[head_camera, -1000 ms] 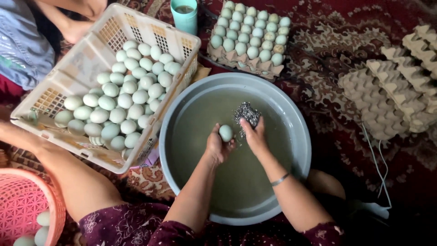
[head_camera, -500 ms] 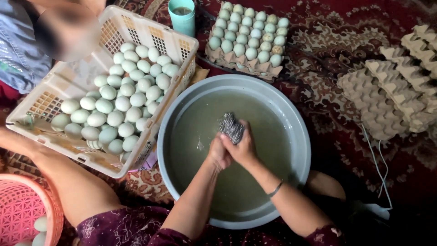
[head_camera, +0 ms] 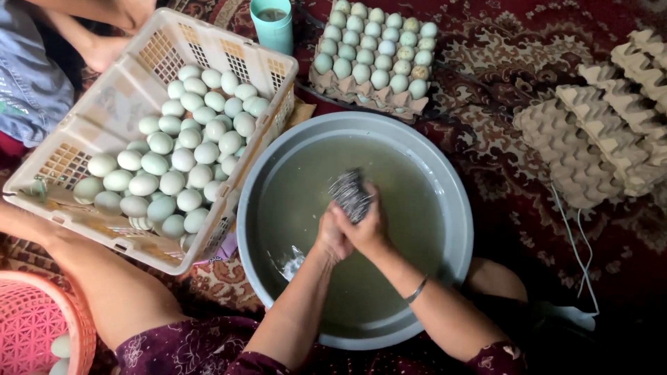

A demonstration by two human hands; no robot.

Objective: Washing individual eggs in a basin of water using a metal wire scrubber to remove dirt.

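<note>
Head view, looking straight down. A grey round basin [head_camera: 455, 208] sits at the centre, filled with cloudy greenish water. Over the water, both hands meet near the middle of the basin. The right hand [head_camera: 365, 226] is closed around a steel scourer [head_camera: 349, 193], which sticks out past the fingers toward 12 o'clock. The left hand [head_camera: 332, 239] lies pressed against the right one at its 8 o'clock side, curled shut; what it holds is hidden by the right hand, so I cannot tell. A thin bangle [head_camera: 416, 289] circles the right wrist. Both forearms come in from 6 o'clock, with dark flowered sleeves at the bottom edge.

At 10 o'clock from the basin, touching its rim, a cream plastic crate [head_camera: 104, 111] stands tilted, full of pale green eggs [head_camera: 184, 153]. At 12 o'clock, just beyond the basin, a cardboard egg tray [head_camera: 361, 94] holds rows of the same eggs. Beside that tray, at 11 o'clock, stands a teal cup [head_camera: 272, 24]. At 3 o'clock, well apart, lie stacks of empty egg trays [head_camera: 590, 139] on a dark red patterned carpet [head_camera: 486, 62]. At 8 o'clock, in the corner, a pink basket [head_camera: 35, 326] holds a few eggs. Another person's limbs and blue denim show at the top left corner.
</note>
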